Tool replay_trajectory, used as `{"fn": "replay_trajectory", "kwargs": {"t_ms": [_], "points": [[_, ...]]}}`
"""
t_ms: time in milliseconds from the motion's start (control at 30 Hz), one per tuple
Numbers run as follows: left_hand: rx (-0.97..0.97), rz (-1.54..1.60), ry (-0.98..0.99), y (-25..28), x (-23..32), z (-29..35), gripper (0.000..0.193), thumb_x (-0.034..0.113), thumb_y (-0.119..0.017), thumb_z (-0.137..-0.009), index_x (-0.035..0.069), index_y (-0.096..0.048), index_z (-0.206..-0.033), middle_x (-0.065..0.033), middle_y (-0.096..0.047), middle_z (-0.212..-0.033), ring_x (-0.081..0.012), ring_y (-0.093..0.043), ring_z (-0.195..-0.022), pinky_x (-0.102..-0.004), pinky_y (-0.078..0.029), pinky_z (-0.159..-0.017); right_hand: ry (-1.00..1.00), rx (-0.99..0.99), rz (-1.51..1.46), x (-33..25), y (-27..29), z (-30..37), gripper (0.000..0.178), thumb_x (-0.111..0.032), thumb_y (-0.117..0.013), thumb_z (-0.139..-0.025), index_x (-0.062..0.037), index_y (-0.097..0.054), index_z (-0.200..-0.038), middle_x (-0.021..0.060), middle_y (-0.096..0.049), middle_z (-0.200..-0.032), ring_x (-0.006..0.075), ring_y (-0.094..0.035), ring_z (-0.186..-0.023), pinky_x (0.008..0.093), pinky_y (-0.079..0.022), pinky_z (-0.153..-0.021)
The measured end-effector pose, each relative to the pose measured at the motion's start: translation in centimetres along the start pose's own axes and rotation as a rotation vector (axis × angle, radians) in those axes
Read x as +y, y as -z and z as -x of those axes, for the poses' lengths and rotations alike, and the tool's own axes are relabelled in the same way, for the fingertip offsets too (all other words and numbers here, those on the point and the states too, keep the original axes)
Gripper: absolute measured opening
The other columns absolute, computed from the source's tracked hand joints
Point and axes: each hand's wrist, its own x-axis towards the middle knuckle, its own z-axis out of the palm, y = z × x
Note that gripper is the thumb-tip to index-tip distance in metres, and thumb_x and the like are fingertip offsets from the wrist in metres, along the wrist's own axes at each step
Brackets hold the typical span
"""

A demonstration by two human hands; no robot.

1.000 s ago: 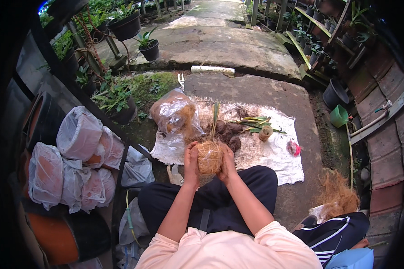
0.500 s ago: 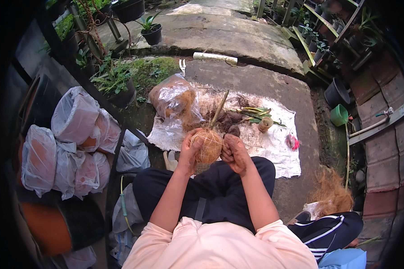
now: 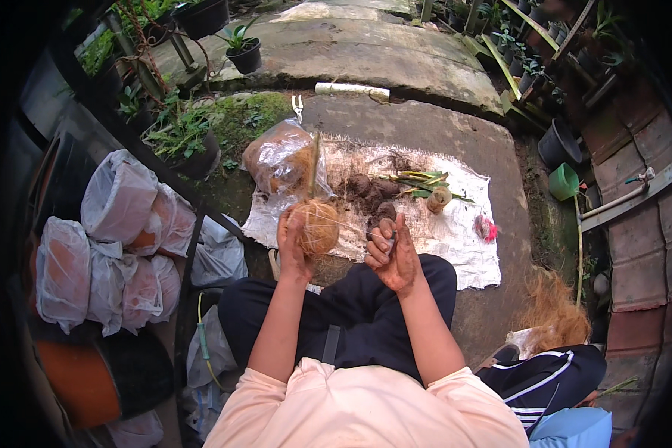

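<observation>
Cradles a brown fibre ball [image 3: 320, 228] with a stem [image 3: 314, 168] in the left hand [image 3: 293, 243]. Holds pale thread [image 3: 346, 224] from the ball in the curled right hand [image 3: 396, 257], near dark clumps [image 3: 372, 191] on a white sheet [image 3: 459, 257].

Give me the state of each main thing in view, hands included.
Brown fibre ball: wrapped in white thread, held
Left hand: cupped against the ball
Right hand: fingers curled on the thread
White thread: drawn out from the ball
Clear plastic bag: holding brown fibre
White sheet: spread out, soiled
Long green leaves: lying loose
</observation>
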Motion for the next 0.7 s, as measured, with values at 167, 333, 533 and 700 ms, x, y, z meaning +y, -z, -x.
{"fn": "replay_trajectory", "kwargs": {"t_ms": [167,333,533,700], "points": [[0.041,0.082,-0.05,2.5,1.5,-1.9,0.057,0.043,-0.068,-0.087,0.014,-0.048,-0.132,-0.0073,-0.058,-0.124,-0.0259,-0.062,-0.11,-0.0462,-0.057,-0.087,-0.03,0.049,0.022,1.2,-1.8,0.2,0.048,-0.055,-0.049,-0.099,-0.0143,-0.046,-0.075,-0.0015,-0.042,-0.063,0.012,-0.043,-0.054,0.028,-0.037,-0.053],[0.09,0.259,0.098,1.1,3.7,-1.5,0.056,0.055,-0.062,-0.087,0.018,-0.055,-0.128,-0.0067,-0.06,-0.123,-0.026,-0.06,-0.112,-0.046,-0.054,-0.09,-0.057,-0.113,0.317,0.9,-0.7,2.6,0.052,-0.055,-0.049,-0.099,-0.0141,-0.04,-0.067,-0.0018,-0.04,-0.061,0.011,-0.038,-0.052,0.0266,-0.035,-0.051],[0.133,0.133,-0.012,1.8,3.8,-1.5,0.05,0.051,-0.06,-0.087,0.018,-0.057,-0.125,-0.0057,-0.062,-0.119,-0.0244,-0.062,-0.108,-0.0449,-0.055,-0.087,0.11,0.135,0.571,-4.4,0.2,3.4,0.052,-0.055,-0.054,-0.096,-0.0152,-0.036,-0.068,-0.0038,-0.033,-0.059,0.0069,-0.028,-0.047,0.0241,-0.023,-0.043],[-0.079,0.161,-0.041,0.2,5.1,1.8,0.046,0.046,-0.054,-0.091,0.014,-0.057,-0.123,-0.0069,-0.063,-0.118,-0.0253,-0.063,-0.107,-0.0458,-0.055,-0.089,0.279,0.244,1.049,-9.8,1.2,1.5,0.048,-0.052,-0.055,-0.098,-0.0167,-0.039,-0.069,-0.0078,-0.032,-0.056,0.0036,-0.024,-0.046,0.0227,-0.018,-0.042]]}}
